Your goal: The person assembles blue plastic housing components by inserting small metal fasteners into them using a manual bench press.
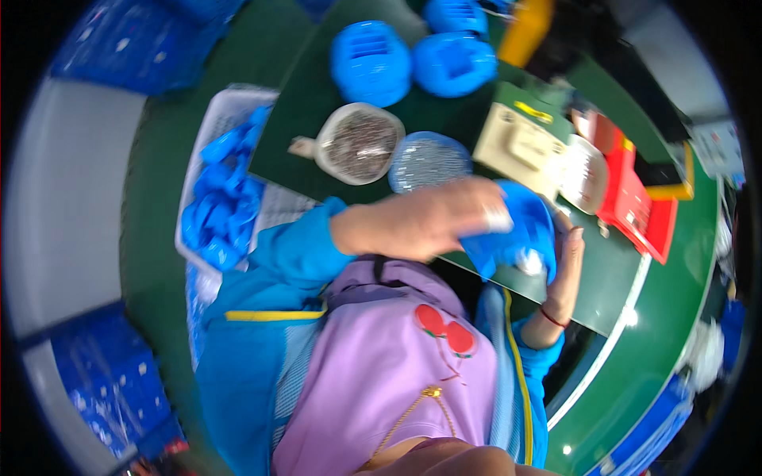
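A curved, hollow blue plastic housing is held up near my body at the table's front edge. My right hand wraps round its right side, with the thumb and fingers against it. My left hand reaches across from the left, its fingertips at the housing's left upper edge. Motion smears those fingers, and a white patch shows at a fingertip. Whether anything is pinched there cannot be made out. Just beyond my left hand stand a blue dish of small silvery metal pieces and a white dish of darker small metal pieces.
Several more blue housings stand at the table's far side. To the right are a beige block-like device, a white bowl with small parts, and a red bin. A white crate of blue pieces sits at the left.
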The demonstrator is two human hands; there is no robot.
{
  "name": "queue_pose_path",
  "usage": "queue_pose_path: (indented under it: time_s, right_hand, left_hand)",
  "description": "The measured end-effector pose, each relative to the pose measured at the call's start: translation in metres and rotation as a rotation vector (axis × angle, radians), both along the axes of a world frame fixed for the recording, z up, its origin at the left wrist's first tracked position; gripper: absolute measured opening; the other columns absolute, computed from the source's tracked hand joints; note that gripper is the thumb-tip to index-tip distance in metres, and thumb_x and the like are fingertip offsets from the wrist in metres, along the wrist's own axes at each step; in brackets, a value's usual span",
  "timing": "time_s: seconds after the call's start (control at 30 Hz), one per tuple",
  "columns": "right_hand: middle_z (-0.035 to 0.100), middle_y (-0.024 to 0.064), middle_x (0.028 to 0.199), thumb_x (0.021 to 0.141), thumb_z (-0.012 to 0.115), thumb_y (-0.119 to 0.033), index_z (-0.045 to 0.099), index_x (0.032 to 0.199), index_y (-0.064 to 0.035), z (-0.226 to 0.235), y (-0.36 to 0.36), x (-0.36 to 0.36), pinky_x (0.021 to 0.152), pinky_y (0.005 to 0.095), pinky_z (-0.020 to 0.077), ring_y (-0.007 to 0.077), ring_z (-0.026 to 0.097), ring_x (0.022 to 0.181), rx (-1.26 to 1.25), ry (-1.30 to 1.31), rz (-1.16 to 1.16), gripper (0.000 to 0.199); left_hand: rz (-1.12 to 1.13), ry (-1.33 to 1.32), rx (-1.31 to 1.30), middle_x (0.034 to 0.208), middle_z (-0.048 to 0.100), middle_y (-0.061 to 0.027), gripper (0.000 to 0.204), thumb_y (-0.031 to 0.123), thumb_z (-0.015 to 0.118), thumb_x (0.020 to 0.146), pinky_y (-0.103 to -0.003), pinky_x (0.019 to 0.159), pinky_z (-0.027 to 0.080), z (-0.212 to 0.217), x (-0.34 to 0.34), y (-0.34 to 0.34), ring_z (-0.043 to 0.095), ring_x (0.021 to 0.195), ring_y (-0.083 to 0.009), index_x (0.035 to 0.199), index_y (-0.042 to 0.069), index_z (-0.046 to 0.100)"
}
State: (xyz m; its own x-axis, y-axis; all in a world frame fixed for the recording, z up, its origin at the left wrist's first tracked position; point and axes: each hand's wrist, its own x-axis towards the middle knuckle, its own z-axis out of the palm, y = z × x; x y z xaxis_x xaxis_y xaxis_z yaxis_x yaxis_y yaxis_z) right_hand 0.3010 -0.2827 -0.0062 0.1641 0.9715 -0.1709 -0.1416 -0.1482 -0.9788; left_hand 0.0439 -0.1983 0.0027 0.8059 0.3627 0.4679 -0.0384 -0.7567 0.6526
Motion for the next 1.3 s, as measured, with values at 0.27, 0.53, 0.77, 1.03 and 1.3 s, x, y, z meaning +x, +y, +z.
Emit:
queue_pose_path:
  time_s: [0.27, 0.53, 0.77, 1.03, 1.3]
  right_hand:
    - [0.065, 0.0129, 0.111, 0.098, 0.056, -0.026, 0.055, 0.133, 0.0057, -0.034, -0.004, -0.018, 0.088, 0.0287, 0.0493, 0.0176, 0.063, 0.097, -0.027, -0.072, -0.276, 0.047]
    - [0.061, 0.0029, 0.092, 0.1, 0.053, -0.024, 0.06, 0.117, 0.0035, -0.037, -0.004, -0.045, 0.069, 0.0212, 0.043, 0.0077, 0.054, 0.08, 0.046, -0.096, -0.372, 0.033]
    - [0.063, 0.0054, 0.097, 0.099, 0.052, -0.021, 0.059, 0.123, 0.005, -0.036, -0.005, -0.044, 0.074, 0.0215, 0.0456, 0.0093, 0.057, 0.085, 0.042, -0.166, -0.327, 0.036]
    - [0.063, 0.0083, 0.103, 0.099, 0.056, -0.023, 0.057, 0.127, 0.009, -0.044, -0.003, -0.047, 0.081, 0.0242, 0.0464, 0.011, 0.056, 0.091, 0.082, -0.21, -0.248, 0.043]
    - [0.063, 0.0146, 0.122, 0.097, 0.054, -0.016, 0.054, 0.133, 0.0078, -0.047, -0.011, -0.043, 0.099, 0.0313, 0.043, 0.0183, 0.058, 0.11, 0.028, -0.192, -0.213, 0.043]
  left_hand:
    - [1.078, 0.28, 0.043, 0.12, 0.059, -0.0207, 0.057, 0.017, 0.082, 0.073, -0.047, 0.091, 0.05, -0.065, -0.087, 0.007, 0.06, 0.11, -0.0404, 0.122, 0.001, 0.057]
    - [1.004, 0.443, -0.064, 0.093, 0.064, -0.0164, 0.031, 0.011, 0.078, 0.075, -0.046, 0.074, 0.051, -0.096, -0.114, 0.032, 0.063, 0.09, -0.0388, 0.101, 0.002, 0.066]
    - [1.032, 0.098, -0.766, 0.102, 0.07, -0.0164, 0.022, 0.0, 0.062, 0.091, -0.033, 0.076, 0.059, -0.1, -0.126, 0.035, 0.073, 0.089, -0.0273, 0.112, -0.004, 0.067]
    - [0.903, -0.129, -1.025, 0.118, 0.065, -0.0185, 0.031, -0.002, 0.052, 0.098, -0.032, 0.091, 0.057, -0.094, -0.13, 0.036, 0.069, 0.104, -0.0283, 0.128, -0.007, 0.056]
    - [0.833, -0.142, -1.049, 0.115, 0.068, -0.0195, 0.032, -0.002, 0.054, 0.096, -0.029, 0.088, 0.057, -0.086, -0.124, 0.032, 0.07, 0.102, -0.0256, 0.128, -0.005, 0.057]
